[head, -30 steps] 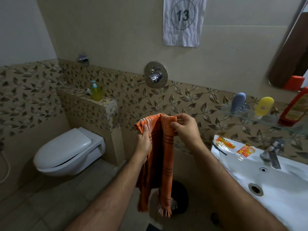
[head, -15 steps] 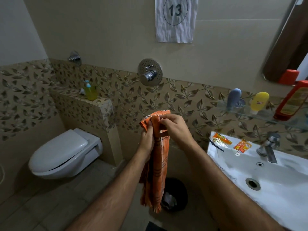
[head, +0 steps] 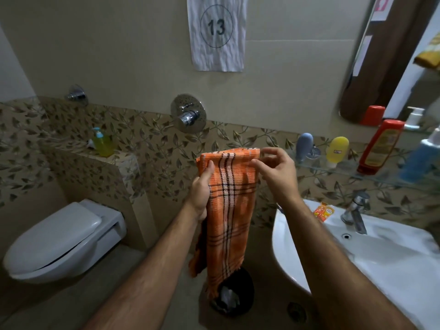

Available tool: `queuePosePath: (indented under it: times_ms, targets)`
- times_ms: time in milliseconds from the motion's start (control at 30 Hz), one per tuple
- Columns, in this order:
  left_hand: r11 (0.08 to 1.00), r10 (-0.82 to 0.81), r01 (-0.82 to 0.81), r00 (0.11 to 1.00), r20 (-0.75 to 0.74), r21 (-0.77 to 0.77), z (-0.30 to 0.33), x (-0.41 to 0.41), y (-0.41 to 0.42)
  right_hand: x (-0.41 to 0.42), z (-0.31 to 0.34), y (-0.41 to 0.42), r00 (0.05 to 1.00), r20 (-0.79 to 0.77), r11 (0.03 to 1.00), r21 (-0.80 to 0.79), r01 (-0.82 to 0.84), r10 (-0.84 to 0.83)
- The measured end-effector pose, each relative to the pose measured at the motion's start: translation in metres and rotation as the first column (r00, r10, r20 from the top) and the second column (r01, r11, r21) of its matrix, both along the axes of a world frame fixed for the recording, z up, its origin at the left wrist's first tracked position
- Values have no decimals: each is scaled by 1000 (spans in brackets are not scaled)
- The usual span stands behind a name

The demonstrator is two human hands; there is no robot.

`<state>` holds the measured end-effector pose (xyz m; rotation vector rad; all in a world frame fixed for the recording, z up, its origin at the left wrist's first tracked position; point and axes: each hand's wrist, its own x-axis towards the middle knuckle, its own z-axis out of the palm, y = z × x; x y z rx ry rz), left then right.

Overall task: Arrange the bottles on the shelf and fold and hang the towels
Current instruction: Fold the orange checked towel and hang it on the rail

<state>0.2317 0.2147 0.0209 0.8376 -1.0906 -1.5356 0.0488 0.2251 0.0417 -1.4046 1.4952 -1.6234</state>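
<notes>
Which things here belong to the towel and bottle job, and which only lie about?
Job:
orange towel, held by left hand and right hand
glass shelf
grey bottle
yellow bottle
red bottle
blue bottle

Lying about:
toilet
sink
tap
bin
paper sign

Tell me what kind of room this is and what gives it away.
A bathroom, most likely in a home. A wall-hung toilet sits at the left, a white washbasin with a tap at the right, and toiletry bottles stand on a glass shelf under a mirror.
</notes>
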Motion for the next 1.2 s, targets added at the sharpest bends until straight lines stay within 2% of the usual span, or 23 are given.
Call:
queuePosePath:
  times_ms: [67, 167, 233, 433, 567, 700, 800, 933, 1200]
  targets:
    - [994, -113, 112, 991, -73, -12, 10, -12, -3, -30, -2, -3, 999, -22, 995, 91, -28, 30]
    - [967, -255, 253, 953, -166, -34, 24, -33, -7, -64, 0, 0, 918, 138, 905, 170, -391, 371]
    - [947, -322, 315, 935, -147, -67, 32, -49, -10, -77, 12, 10, 873, 174, 869, 122, -479, 456]
    - [931, -333, 323, 942, -35, -168, 42, -102, -22, -113, 47, 35, 963, 140, 973, -30, -228, 230]
    - [905, -358, 362, 932, 61, -222, 30, -148, -19, -145, 61, 56, 997, 71, 996, -88, -32, 39]
    - [961, -187, 188, 982, 26, -205, 36, -209, -9, -183, 72, 74, 997, 40, 991, -116, 69, -65]
    - [970, -168, 159, 985, -38, -185, 53, -249, -3, -213, 78, 88, 996, 79, 987, -146, 59, -48]
    - [935, -313, 277, 938, -146, -221, 69, -292, -1, -247, 76, 110, 995, 96, 998, -52, 35, -30]
    - [820, -542, 495, 833, -109, -287, 83, -338, -17, -269, 85, 123, 944, 161, 940, -141, 311, -288]
